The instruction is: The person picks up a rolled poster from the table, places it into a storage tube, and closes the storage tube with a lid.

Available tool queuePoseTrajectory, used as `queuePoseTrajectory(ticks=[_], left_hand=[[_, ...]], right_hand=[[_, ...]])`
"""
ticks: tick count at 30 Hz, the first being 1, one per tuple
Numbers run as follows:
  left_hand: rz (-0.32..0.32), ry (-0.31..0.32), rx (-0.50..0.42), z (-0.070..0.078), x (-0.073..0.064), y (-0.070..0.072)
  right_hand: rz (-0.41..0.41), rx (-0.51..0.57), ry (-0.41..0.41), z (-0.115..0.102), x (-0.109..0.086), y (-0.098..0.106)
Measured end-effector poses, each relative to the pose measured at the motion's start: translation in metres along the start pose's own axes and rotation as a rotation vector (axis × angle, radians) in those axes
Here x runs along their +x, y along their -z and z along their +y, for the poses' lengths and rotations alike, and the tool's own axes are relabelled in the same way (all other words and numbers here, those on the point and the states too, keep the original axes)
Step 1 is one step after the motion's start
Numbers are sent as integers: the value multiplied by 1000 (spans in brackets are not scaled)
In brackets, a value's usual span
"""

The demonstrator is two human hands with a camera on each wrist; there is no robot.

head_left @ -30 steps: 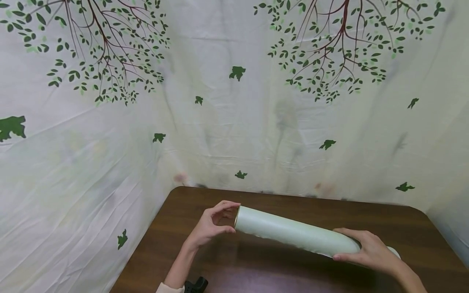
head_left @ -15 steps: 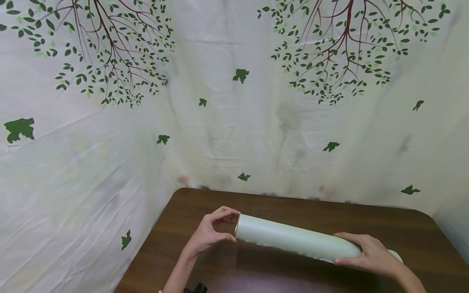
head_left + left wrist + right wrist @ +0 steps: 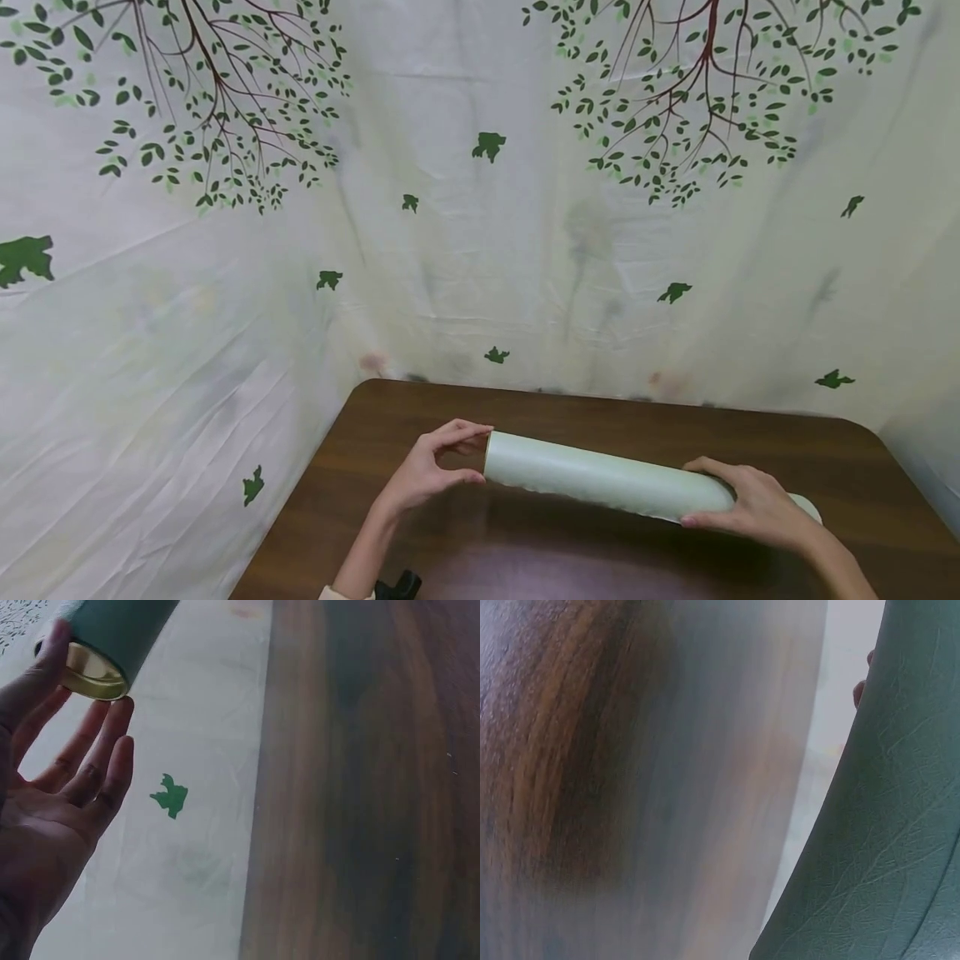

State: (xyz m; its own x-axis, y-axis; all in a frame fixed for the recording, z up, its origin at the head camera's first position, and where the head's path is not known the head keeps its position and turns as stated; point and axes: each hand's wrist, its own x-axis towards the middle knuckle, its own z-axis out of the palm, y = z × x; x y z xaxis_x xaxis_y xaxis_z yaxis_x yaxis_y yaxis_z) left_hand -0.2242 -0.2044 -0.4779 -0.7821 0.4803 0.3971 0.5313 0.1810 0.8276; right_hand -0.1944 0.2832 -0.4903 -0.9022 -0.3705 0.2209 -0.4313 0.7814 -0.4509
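Observation:
A pale green roll [image 3: 600, 472] of leather-textured sheet lies lengthwise across my front in the head view, over the brown table, its right end lower. My left hand [image 3: 423, 473] holds the left end by the rim between fingertips and thumb, the palm apart from it. In the left wrist view the open end of the roll [image 3: 124, 634] shows a gold inside. My right hand [image 3: 761, 504] grips round the roll near its right end, which sticks out past the hand. The right wrist view shows the creased green surface of the roll [image 3: 900, 787], with fingertips [image 3: 859, 693] at its far edge.
The brown wooden table [image 3: 420, 402] has rounded back corners. White cloth [image 3: 525, 275] with printed branches and green leaves hangs behind and to the left. A black device [image 3: 400, 586] sits at my left wrist.
Both hands keep their hold on the roll. Its left end has dipped slightly, so it slopes a little less, and less of the gold rim shows. The head view shifts a little.

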Motion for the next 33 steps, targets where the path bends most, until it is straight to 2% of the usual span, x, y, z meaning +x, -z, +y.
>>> queuePoseTrajectory(ticks=[5, 8, 16, 20, 26, 33], left_hand=[[21, 20, 5, -3, -1, -1], [14, 29, -8, -2, 0, 1], [-27, -26, -26, -3, 2, 2], [-11, -29, 25, -5, 1, 2], [2, 47, 101, -8, 4, -2], [-26, 103, 126, -15, 9, -2]], right_hand=[[-42, 34, 4, 1, 4, -2], [-69, 67, 9, 1, 7, -2], [-112, 107, 10, -1, 8, 2], [-139, 120, -2, 1, 11, 2], [-175, 168, -14, 6, 17, 3], [-259, 282, 56, 12, 22, -1]])
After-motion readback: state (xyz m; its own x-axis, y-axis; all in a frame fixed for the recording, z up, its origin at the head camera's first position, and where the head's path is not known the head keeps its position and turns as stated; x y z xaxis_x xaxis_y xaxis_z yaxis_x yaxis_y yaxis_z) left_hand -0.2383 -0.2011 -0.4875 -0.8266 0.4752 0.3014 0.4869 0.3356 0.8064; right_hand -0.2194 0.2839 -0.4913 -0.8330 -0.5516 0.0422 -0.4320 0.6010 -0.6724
